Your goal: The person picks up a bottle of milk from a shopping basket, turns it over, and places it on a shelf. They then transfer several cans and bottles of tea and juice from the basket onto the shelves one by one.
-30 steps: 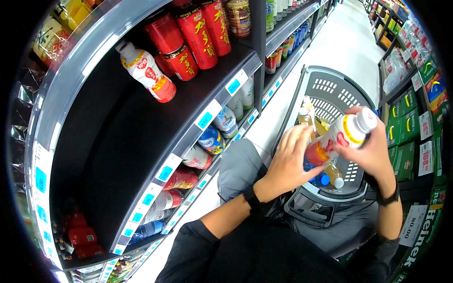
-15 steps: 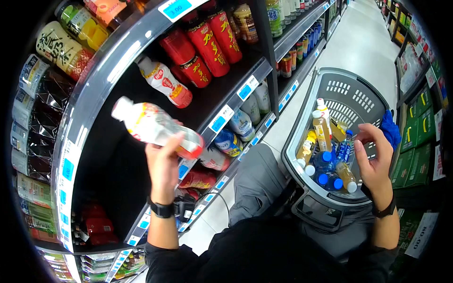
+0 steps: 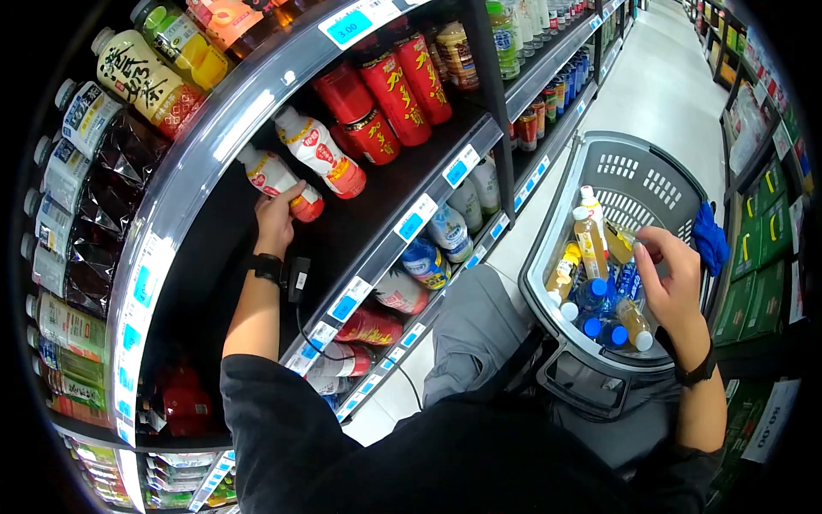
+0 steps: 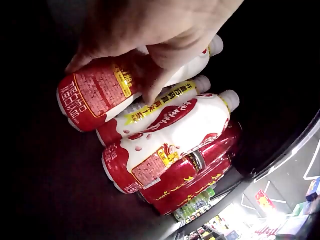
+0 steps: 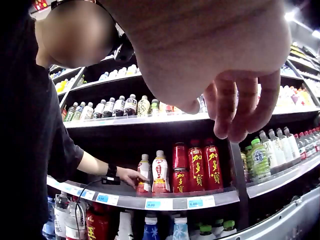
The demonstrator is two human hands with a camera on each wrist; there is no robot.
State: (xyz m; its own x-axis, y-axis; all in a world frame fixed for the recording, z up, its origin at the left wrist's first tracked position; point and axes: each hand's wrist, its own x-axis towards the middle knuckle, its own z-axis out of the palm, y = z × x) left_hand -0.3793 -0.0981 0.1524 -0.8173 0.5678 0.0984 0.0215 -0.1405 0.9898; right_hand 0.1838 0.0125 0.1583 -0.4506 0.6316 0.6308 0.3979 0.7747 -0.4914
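Observation:
My left hand (image 3: 276, 224) grips the lower part of a white-and-red drink bottle (image 3: 267, 175), which stands on the dark shelf (image 3: 411, 163). In the left wrist view, thumb and fingers lie round the red base of this bottle (image 4: 95, 95). Right next to it stands a matching bottle (image 3: 324, 158), with red cans (image 3: 396, 94) beyond. My right hand (image 3: 672, 278) hangs over the right side of a grey shopping basket (image 3: 652, 201), fingers loosely curled, holding nothing. In the right wrist view its fingers (image 5: 245, 105) droop in front of the shelves.
Several bottles, some with blue caps (image 3: 591, 291), lie in the basket. A blue cloth (image 3: 711, 237) hangs on its right rim. Dark drink bottles (image 3: 120, 163) line the upper shelf at left. Green cartons (image 3: 753, 257) are stacked at right. A cable (image 3: 360, 358) trails from my left wrist.
The bottle was in both hands over the basket. The right hand let go, and the left carried it leftward onto the shelf, where it now stands beside the matching bottle.

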